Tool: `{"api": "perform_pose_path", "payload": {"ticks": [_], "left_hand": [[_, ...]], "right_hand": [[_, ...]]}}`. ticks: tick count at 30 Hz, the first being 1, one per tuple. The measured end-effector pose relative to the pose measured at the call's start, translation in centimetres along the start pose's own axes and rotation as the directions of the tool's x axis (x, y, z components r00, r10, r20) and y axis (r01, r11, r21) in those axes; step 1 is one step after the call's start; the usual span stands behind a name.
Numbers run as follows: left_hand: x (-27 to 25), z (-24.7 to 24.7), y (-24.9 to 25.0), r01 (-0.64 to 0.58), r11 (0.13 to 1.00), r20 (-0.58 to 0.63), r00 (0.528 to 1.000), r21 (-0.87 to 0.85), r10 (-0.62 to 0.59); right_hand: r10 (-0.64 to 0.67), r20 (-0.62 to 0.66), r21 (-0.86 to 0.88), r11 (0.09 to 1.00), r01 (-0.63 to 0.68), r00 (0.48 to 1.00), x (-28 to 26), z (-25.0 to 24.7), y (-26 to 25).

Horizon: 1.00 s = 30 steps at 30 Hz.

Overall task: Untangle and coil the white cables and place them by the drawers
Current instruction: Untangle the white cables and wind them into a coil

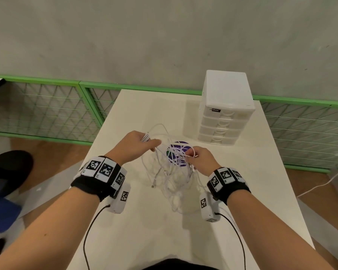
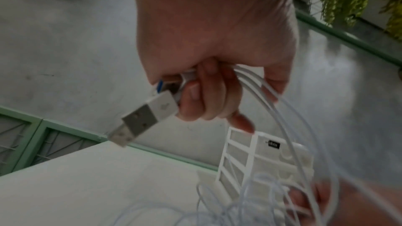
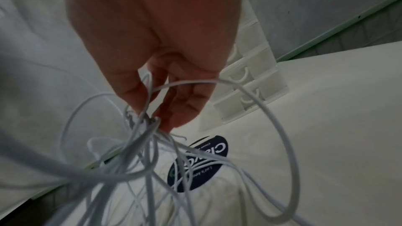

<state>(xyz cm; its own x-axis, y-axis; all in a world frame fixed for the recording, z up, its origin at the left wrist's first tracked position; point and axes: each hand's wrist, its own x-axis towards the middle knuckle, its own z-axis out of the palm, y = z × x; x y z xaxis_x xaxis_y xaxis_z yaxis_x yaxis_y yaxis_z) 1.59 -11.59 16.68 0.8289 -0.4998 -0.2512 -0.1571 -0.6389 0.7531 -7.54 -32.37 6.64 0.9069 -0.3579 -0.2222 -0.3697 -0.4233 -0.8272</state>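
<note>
Step in hand, as I judge it: untangling, with no coil formed yet. Best done by keeping the plug ends anchored in one hand and feeding single strands out of the knot with the other; pulling hard would likely tighten the snarl. Work loops loose, slack first.

White cables (image 1: 172, 172): a tangled bundle hanging between both hands, lower loops resting on the counter (image 1: 242, 191) over a dark round sticker (image 1: 179, 153). Drawers (image 1: 225, 108) stand at the counter's far right, apart from the bundle.

Left hand (image 1: 139, 145): raised, fingers (image 2: 195, 95) curled round several strands, a USB plug (image 2: 141, 119) sticking out of the fist.

Right hand (image 1: 198, 158): lifted just above the sticker, fingertips (image 3: 174, 109) pinching a cluster of strands at the knot, one wide loop arching round them.
</note>
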Motion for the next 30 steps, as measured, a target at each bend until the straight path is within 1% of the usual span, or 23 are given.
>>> {"api": "perform_pose_path", "payload": {"ticks": [2, 4, 6, 8, 11, 12, 13, 15, 17, 19, 21, 23, 25, 27, 28, 29, 30], "left_hand": [[0.2, 0.5, -0.5, 0.078, 0.996, -0.013, 0.997, -0.031, -0.079], [0.4, 1.1, -0.9, 0.115, 0.993, -0.035, 0.993, -0.033, -0.116], [0.7, 2.0, -1.4, 0.103, 0.995, -0.041, 0.994, -0.008, -0.104], [1.0, 2.6, -1.9, 0.075, 0.997, -0.019, 0.997, 0.004, -0.075], [1.5, 3.3, -2.2, 0.017, 0.991, 0.057, 0.998, 0.129, -0.025], [1.7, 3.6, -2.4, 0.004, 0.983, 0.074, 0.997, 0.183, -0.018], [1.7, 3.8, -2.5, 0.002, 0.974, 0.062, 0.998, 0.226, -0.017], [1.8, 3.8, -2.7, 0.044, 0.96, -0.008, 0.999, 0.277, -0.043], [1.9, 3.6, -3.1, 0.089, 0.95, -0.057, 0.996, 0.3, -0.075], [1.9, 3.5, -3.3, 0.091, 0.944, -0.064, 0.995, 0.319, -0.074], [2.0, 3.4, -3.4, 0.083, 0.951, -0.059, 0.996, 0.299, -0.069], [2.2, 3.2, -3.5, 0.069, 0.966, -0.062, 0.997, 0.25, -0.055], [2.3, 3.0, -3.7, 0.043, 0.981, -0.093, 0.995, 0.191, -0.026], [2.1, 3.0, -3.5, 0.035, 0.995, -0.144, 0.989, 0.089, -0.022], [2.0, 3.1, -3.4, 0.04, 0.999, -0.17, 0.985, 0.033, -0.034], [2.0, 3.2, -3.3, 0.039, 0.999, -0.186, 0.982, -0.029, -0.044], [2.0, 3.4, -3.3, 0.038, 0.996, -0.192, 0.98, -0.087, -0.054]], "right_hand": [[-0.025, 0.027, 0.056, 0.998, 0.024, 0.999, -0.2, 0.1, -0.7], [-0.076, 0.056, 0.127, 0.99, 0.068, 0.996, -0.6, 0.1, -1.7], [-0.137, 0.09, 0.176, 0.977, 0.12, 0.987, -1.1, 0.1, -2.8], [-0.171, 0.141, 0.206, 0.968, 0.14, 0.975, -1.2, 0.2, -3.4], [-0.184, 0.192, 0.234, 0.963, 0.137, 0.964, -1.6, 0.5, -4.1], [-0.19, 0.186, 0.247, 0.959, 0.141, 0.964, -1.6, 0.5, -4.2], [-0.195, 0.17, 0.263, 0.954, 0.146, 0.966, -1.7, 0.5, -4.4], [-0.184, 0.118, 0.327, 0.935, 0.136, 0.976, -1.8, 0.1, -4.6], [-0.148, 0.029, 0.403, 0.907, 0.124, 0.989, -1.5, -0.2, -4.5], [-0.101, -0.042, 0.476, 0.873, 0.109, 0.994, -1.1, -0.3, -4.3], [-0.054, -0.105, 0.505, 0.857, 0.1, 0.993, -0.8, -0.2, -4.1], [-0.02, -0.178, 0.464, 0.88, 0.102, 0.984, -0.5, -0.1, -3.6], [0.014, -0.234, 0.393, 0.916, 0.082, 0.972, -0.2, -0.4, -2.8], [0.017, -0.217, 0.334, 0.941, 0.058, 0.976, -0.2, -0.6, -2.2], [-0.022, -0.186, 0.275, 0.959, 0.073, 0.982, -0.3, -0.7, -2.0], [-0.089, -0.159, 0.179, 0.977, 0.117, 0.983, -0.5, -0.8, -2.1], [-0.175, -0.167, 0.071, 0.979, 0.189, 0.97, -0.7, -0.8, -2.2]]}}
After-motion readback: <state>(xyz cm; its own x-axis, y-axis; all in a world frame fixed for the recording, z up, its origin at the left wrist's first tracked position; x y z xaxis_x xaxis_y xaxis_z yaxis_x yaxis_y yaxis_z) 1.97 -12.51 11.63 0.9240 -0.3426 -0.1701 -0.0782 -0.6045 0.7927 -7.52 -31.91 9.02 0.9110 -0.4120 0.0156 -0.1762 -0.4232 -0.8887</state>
